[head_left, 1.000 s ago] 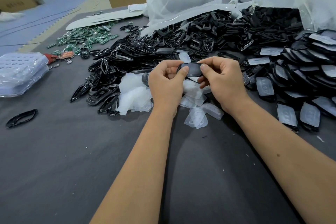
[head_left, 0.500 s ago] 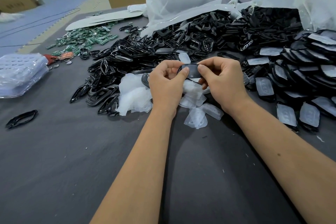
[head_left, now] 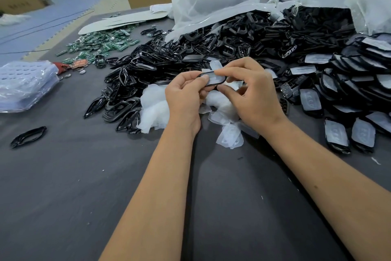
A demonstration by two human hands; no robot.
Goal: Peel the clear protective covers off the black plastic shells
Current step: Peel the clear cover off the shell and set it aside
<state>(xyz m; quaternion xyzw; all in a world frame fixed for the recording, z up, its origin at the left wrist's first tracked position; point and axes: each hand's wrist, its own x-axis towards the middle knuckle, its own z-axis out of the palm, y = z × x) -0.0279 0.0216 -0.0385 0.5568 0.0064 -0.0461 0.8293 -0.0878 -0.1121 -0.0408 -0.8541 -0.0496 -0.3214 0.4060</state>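
Over the grey table, both hands hold one black plastic shell [head_left: 220, 81]. My left hand [head_left: 183, 97] grips its left end between thumb and fingers. My right hand [head_left: 252, 93] pinches its right side, the index finger lying on the clear cover [head_left: 214, 80] that still lies on the shell's face. Beneath the hands lies a heap of peeled clear covers [head_left: 227, 121]. To the right, a pile of covered shells [head_left: 347, 99] spreads out. To the left lies a pile of bare black shells [head_left: 135, 83].
A large heap of black frames [head_left: 264, 36] spills from white plastic bags [head_left: 211, 0] at the back. Green circuit boards [head_left: 101, 43] lie at the back left, a bag of clear trays [head_left: 23, 85] at the left edge, one lone black frame [head_left: 28, 137] nearby.
The shell has tilted so that its covered face shows, and my right index finger now lies across the clear cover. Both hands stay in about the same place.
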